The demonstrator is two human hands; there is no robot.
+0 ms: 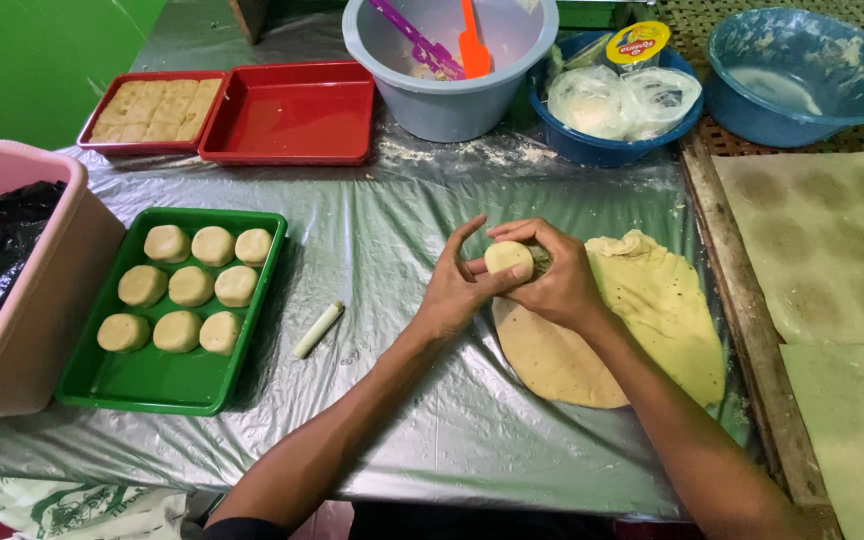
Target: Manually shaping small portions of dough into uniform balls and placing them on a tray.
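Both hands meet above the plastic-covered table (402,400). The left hand (452,290) is cupped, fingers half curled, supporting the dough ball (508,257) from the side; the right hand (557,280) wraps over it from the far side, fingers bent around it. The ball is thus held between both palms, raised over the near edge of the rolled dough sheet (642,320), which lies flat on the plastic. Holding it there keeps any crumbs falling on the sheet and keeps the raw material close (a judgement from the layout).

Containers and contents:
- Green tray (152,385), left of the hands: nine formed dough pieces in three rows, front portion unoccupied.
- Small white roller (318,329): lies between the green tray and the hands.
- Pink tub (47,300), far left: dark filling in black plastic.
- Red tray (107,140), far side: flat pale squares packed tight.
- Second red tray (292,110), touching the first: nothing in it.
- Grey bowl (452,100): a purple and an orange utensil.
- Dark blue basin (602,150): bagged white material and a yellow-lidded tub.
- Light blue bowl (802,100): floury residue.
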